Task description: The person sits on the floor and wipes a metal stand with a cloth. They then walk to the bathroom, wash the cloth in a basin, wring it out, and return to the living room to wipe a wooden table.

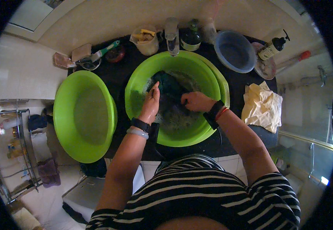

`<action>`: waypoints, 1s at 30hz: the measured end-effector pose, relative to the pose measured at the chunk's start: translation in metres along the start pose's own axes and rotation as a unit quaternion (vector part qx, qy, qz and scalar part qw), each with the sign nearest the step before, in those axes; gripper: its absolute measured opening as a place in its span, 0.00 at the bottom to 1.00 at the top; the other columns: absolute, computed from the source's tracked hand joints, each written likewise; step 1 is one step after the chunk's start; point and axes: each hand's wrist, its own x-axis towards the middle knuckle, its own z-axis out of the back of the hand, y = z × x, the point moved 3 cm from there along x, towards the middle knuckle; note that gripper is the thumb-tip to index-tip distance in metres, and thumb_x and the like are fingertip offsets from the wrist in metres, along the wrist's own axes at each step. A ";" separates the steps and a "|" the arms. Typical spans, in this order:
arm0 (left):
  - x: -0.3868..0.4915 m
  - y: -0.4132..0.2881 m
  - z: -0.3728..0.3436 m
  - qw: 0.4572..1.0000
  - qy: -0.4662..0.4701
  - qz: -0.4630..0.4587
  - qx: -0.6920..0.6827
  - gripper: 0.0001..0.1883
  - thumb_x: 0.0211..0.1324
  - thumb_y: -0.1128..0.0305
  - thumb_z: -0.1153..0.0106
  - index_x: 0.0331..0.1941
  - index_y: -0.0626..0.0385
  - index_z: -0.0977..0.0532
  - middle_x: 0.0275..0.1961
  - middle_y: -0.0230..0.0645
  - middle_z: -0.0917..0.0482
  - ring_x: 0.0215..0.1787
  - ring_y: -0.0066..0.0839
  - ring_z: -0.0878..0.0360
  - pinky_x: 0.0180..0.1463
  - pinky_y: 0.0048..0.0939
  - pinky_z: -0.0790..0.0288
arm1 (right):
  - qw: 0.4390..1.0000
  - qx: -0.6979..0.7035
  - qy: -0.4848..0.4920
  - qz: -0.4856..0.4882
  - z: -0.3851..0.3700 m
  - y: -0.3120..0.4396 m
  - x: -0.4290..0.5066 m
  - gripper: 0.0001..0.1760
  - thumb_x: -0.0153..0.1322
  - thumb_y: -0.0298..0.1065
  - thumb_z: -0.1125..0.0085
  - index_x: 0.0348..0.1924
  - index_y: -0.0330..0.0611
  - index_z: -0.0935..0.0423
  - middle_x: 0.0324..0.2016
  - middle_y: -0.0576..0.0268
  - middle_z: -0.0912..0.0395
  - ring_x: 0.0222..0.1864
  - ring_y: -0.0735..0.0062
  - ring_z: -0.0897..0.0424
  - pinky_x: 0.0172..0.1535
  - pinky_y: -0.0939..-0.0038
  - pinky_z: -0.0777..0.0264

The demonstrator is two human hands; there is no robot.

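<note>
A green plastic basin (135, 106) stands under the faucet (172, 36) with cloudy, sudsy water and a dark wet cloth (169, 86) in it. My left hand (152, 100) is over the basin's left part, its edge against the cloth, fingers extended upward and palm turned inward. On the right, my right hand (196, 101) is closed on a part of the same cloth. Both wrists wear black bands. The cloth's lower part is hidden in the murky water.
A second green basin (81, 115) stands at left. Behind are a cup with sponges (145, 41), a green brush (109, 49), a pump bottle (191, 37), a bluish bowl (235, 51) and another pump bottle (272, 47). A cream cloth (262, 106) lies at right.
</note>
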 end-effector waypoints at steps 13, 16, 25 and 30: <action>-0.009 -0.016 0.025 0.988 0.030 -0.081 -0.126 0.14 0.46 0.78 0.54 0.39 0.60 0.25 0.50 0.44 0.20 0.55 0.34 0.26 0.63 0.30 0.37 | 0.979 -0.147 -0.044 0.136 -0.040 -0.018 0.090 0.39 0.62 0.37 0.36 0.67 0.55 0.37 0.59 0.40 0.33 0.60 0.38 0.31 0.61 0.47 0.34; -0.004 0.008 0.039 0.989 -0.063 0.015 0.130 0.22 0.47 0.76 0.50 0.51 0.55 0.26 0.50 0.39 0.22 0.53 0.32 0.26 0.55 0.30 0.33 | 0.967 -0.233 0.010 -0.105 -0.046 -0.029 0.085 0.40 0.64 0.43 0.37 0.68 0.59 0.39 0.64 0.42 0.39 0.62 0.37 0.34 0.62 0.46 0.35; 0.005 0.052 0.016 0.964 0.015 0.267 0.007 0.53 0.57 0.32 0.50 0.75 0.44 0.65 0.76 0.46 0.53 0.70 0.58 0.43 0.52 0.77 0.39 | 0.907 -0.364 -0.098 -0.185 -0.050 -0.034 0.070 0.39 0.65 0.48 0.37 0.68 0.58 0.40 0.71 0.49 0.52 0.69 0.38 0.47 0.61 0.36 0.38; 0.013 0.055 0.002 0.898 0.146 0.344 -0.232 0.54 0.51 0.23 0.56 0.75 0.42 0.56 0.77 0.38 0.52 0.74 0.53 0.50 0.60 0.79 0.51 | 0.977 0.058 -0.125 -0.163 -0.061 -0.030 0.104 0.32 0.64 0.38 0.40 0.62 0.50 0.32 0.66 0.44 0.43 0.64 0.46 0.36 0.61 0.52 0.35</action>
